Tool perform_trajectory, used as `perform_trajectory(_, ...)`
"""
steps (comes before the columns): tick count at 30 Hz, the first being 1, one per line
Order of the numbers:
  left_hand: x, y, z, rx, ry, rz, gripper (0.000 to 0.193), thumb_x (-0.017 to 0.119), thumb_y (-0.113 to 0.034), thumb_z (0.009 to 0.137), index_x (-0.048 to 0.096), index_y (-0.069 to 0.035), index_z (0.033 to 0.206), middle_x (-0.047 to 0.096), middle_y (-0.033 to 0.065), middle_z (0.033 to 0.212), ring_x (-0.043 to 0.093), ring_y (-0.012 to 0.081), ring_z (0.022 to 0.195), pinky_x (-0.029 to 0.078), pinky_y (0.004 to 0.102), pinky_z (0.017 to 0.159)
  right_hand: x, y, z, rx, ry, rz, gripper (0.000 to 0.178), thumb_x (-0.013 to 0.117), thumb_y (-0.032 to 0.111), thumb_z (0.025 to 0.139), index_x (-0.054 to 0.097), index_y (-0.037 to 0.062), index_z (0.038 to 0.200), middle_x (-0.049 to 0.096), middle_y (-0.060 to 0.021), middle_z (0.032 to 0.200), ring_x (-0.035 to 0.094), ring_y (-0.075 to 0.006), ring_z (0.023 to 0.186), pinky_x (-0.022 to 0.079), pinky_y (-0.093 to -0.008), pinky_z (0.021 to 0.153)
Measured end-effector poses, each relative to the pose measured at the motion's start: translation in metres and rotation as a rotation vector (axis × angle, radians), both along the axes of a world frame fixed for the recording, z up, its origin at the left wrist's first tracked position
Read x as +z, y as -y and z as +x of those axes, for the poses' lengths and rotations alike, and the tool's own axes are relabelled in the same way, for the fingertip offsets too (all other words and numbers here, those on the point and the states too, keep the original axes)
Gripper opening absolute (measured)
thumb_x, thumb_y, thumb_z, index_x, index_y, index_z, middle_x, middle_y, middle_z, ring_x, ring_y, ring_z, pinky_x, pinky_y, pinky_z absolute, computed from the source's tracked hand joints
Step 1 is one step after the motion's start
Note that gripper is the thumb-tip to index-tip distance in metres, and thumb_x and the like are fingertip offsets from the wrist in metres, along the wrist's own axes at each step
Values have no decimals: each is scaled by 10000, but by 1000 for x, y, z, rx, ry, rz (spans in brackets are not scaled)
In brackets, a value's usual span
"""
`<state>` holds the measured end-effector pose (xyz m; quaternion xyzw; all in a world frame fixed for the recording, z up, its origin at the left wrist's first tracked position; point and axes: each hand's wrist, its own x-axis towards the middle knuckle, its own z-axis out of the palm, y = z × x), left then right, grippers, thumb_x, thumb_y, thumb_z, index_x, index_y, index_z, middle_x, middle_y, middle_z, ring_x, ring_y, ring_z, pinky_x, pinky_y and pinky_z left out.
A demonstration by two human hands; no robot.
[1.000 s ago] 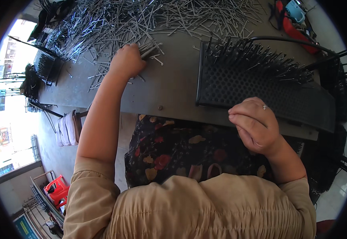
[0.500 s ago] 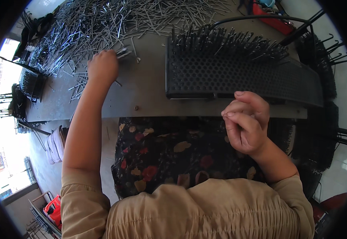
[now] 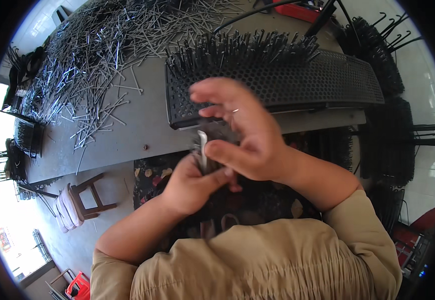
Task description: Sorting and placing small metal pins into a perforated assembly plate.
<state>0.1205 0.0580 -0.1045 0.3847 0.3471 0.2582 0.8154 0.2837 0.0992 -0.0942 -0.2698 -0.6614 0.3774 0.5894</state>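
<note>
In front of my chest, my left hand (image 3: 190, 185) is closed round a small bunch of thin metal rods (image 3: 203, 142), whose upper ends stick up out of the fist and are partly blurred. Just above and to its right is my right hand (image 3: 251, 132), its fingers curved but apart and its thumb beside the rods. I cannot make out whether that thumb touches them. Behind the right hand stands a black perforated rack (image 3: 277, 75), with many hook-ended black rods (image 3: 247, 47) upright in its holes along the far side.
A large heap of loose metal rods (image 3: 97, 55) covers the far left of the grey table (image 3: 122, 135). A small nut-like piece (image 3: 145, 147) lies near the table's front edge. A wooden stool (image 3: 90, 197) stands at the lower left, and a red tray (image 3: 300, 11) is at the back.
My left hand has come back from the rod heap to my front, carrying rods. My right hand has moved left and upward, and its pinched fingers have spread.
</note>
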Motion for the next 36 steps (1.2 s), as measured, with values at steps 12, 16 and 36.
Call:
perform_trajectory(12, -12, 3, -2, -90, -348, 690, 385, 699, -65, 817, 560, -25, 1173, 614, 122, 1134, 601, 264, 1047, 490, 354, 884, -3, 7, 15, -22, 333, 312, 456, 749, 294, 786, 599, 20, 1118, 574, -165, 1204, 553, -331, 1112, 457, -402, 921)
perform_trajectory(16, 20, -17, 15, 174, 88, -81, 196, 601, -70, 891, 549, 1, 1066, 646, 143, 900, 631, 198, 706, 493, 285, 508, 3, -2, 56, -220, -41, 76, 377, 665, 80, 878, 494, -31, 1195, 543, -128, 1135, 565, -187, 1047, 477, -294, 899)
perform_trajectory(36, 8, -7, 43, -108, -413, 198, 212, 672, -139, 851, 581, -11, 993, 628, 68, 790, 629, 160, 689, 525, 288, 617, -23, 18, 34, 600, -550, -1068, 549, 717, 30, 777, 489, 3, 1275, 646, -152, 1076, 576, -261, 1140, 440, -396, 999)
